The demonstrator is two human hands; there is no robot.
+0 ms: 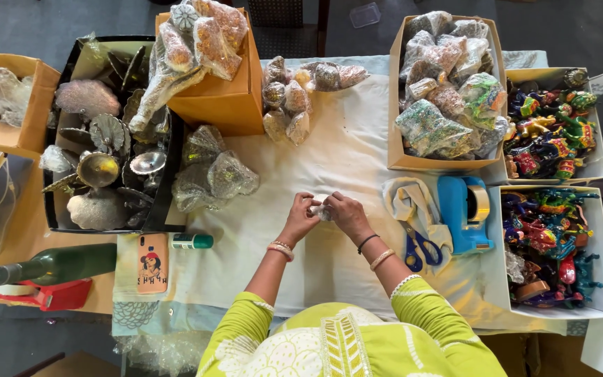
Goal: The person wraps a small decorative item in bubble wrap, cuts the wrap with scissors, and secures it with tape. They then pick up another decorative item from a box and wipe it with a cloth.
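The person's left hand (300, 216) and right hand (345, 211) met near the middle of the white cloth (343, 146) that covered the table. Both pinched a small wrapped bundle (320, 211) of clear film between their fingertips, so each grip was narrow and closed on that bundle, held just above the cloth.

At three o'clock from the hands lay blue-handled scissors (420, 246), and just past them stood a blue tape dispenser (464, 213). Further toward three o'clock, two white boxes (600, 237) held brightly painted figurines (546, 132). At one o'clock a cardboard box (395, 126) was heaped with film-wrapped items.

At eleven o'clock several wrapped pieces (294, 94) lay on the cloth, beside an orange-brown box (228, 98). At ten o'clock more wrapped pieces (211, 171) lay next to a black tray (163, 209) of silvery metal ornaments (99, 167). At eight o'clock sat a phone (152, 262), a small green tube (192, 241) and a green bottle (57, 264) lying on its side.
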